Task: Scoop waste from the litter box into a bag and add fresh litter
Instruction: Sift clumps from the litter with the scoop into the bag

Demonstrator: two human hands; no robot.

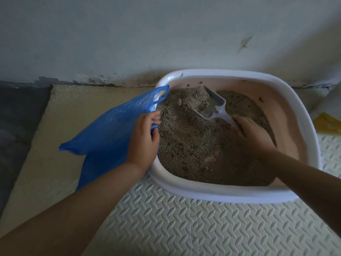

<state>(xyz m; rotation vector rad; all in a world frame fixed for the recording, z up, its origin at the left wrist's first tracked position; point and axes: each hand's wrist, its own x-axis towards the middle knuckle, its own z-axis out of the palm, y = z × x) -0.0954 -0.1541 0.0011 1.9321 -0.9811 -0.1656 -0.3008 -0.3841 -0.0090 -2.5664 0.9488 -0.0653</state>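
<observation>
- Two bare hands in view, both at the litter box (pixel 221 193), a white-rimmed tub with pinkish inner walls.
- Box sits on a cream ribbed foam mat (pixel 184 222), far side close to the wall (pixel 129 34).
- Left hand (pixel 145 137): at the box's left rim, fingers curled round the edge of the blue plastic bag (pixel 110 133), gripping it.
- Bag: outside the box on its left, draped over the mat and against the rim; one handle loop sticks up by the far-left corner. Cannot tell what is in it.
- Right hand (pixel 249 130): inside the box, right of centre, fingers wrapped round the handle of the white scoop (pixel 212 106); handle mostly hidden under the hand.
- Scoop: bowl points toward the far wall, tilted, pushed into the litter (pixel 193 145), with pale material in the bowl. Cannot tell whether that is waste or plain litter.
- Litter: grey-brown granules over most of the box floor, a paler heap on the far side beside the scoop, a small bare pink patch near the front middle.
- Some dark specks on the far inner wall of the box.
- Yellow item (pixel 326 123) at the right edge, beside the box, partly cut off; cannot tell what it is.
- Dark grey surface (pixel 18 117) left of the mat.
- Wall base is scuffed and dirty.
</observation>
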